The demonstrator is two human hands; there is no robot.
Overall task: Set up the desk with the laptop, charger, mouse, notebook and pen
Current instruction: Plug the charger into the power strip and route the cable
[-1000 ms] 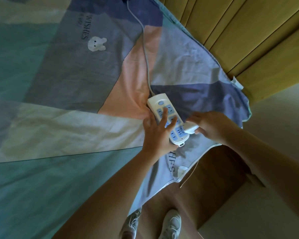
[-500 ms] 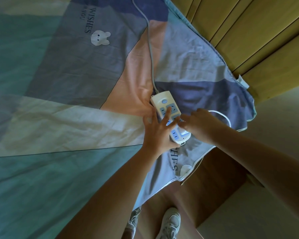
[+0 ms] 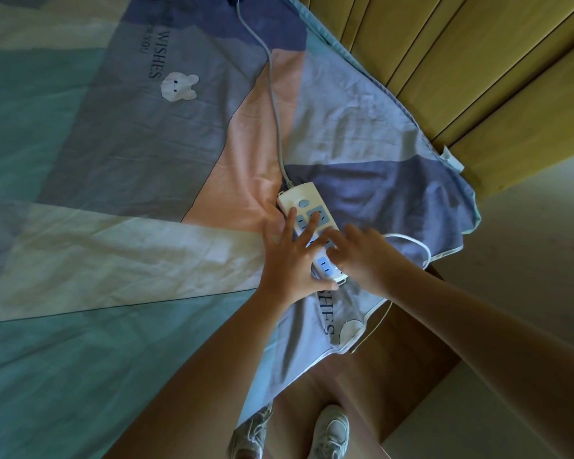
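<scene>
The white plastic power strip with blue socket faces (image 3: 307,223) is lying near the right-hand corner of the patchwork cotton bedsheet (image 3: 120,180), its grey round cord (image 3: 274,104) running off toward the far edge. The left hand (image 3: 287,260) is pressing flat on the strip, fingers straight and spread across the sockets, thumb against its near end — holding it down, not curled round it. The right hand (image 3: 362,253) is bearing on the strip's middle sockets with fingers bent; whether they are gripping the charger plug cannot be told, as the plug is hidden beneath them. A thin white charger cable (image 3: 418,248) is looping out from behind that hand toward the sheet's right edge.

In this inspector's judgement the plug is being seated. Done well, the push is going straight down into the socket while the left hand is bracing — the sheet is soft and creased, so the smooth, hard casing is liable to slide or tip.
</scene>
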